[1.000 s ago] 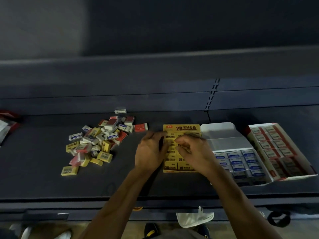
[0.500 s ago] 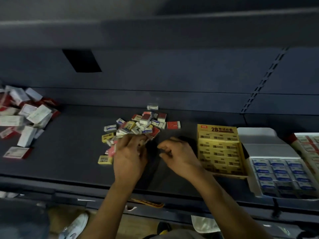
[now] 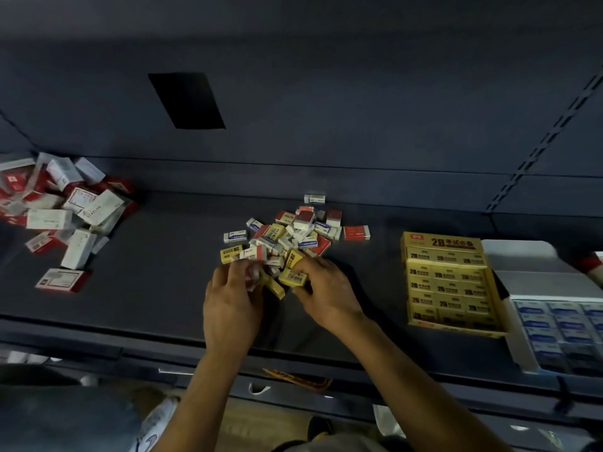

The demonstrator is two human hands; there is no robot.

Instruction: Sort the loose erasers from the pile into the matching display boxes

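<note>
A pile of loose erasers in yellow, red and blue-white sleeves lies on the dark shelf. Both hands are at the pile's near edge. My left hand curls its fingers round erasers at the pile's left front. My right hand pinches a yellow eraser. To the right stands the yellow display box, filled with yellow erasers. Beyond it the white display box holds rows of blue-white erasers. A red corner of a third box shows at the frame's right edge.
A heap of red and white staple boxes lies at the shelf's left. One eraser sits alone behind the pile and a red one to its right. The shelf's front edge runs below my wrists.
Both hands left the yellow display box and moved left to the pile. The view swung left, bringing the staple boxes into sight. My fingers now close on erasers at the pile's near edge.
</note>
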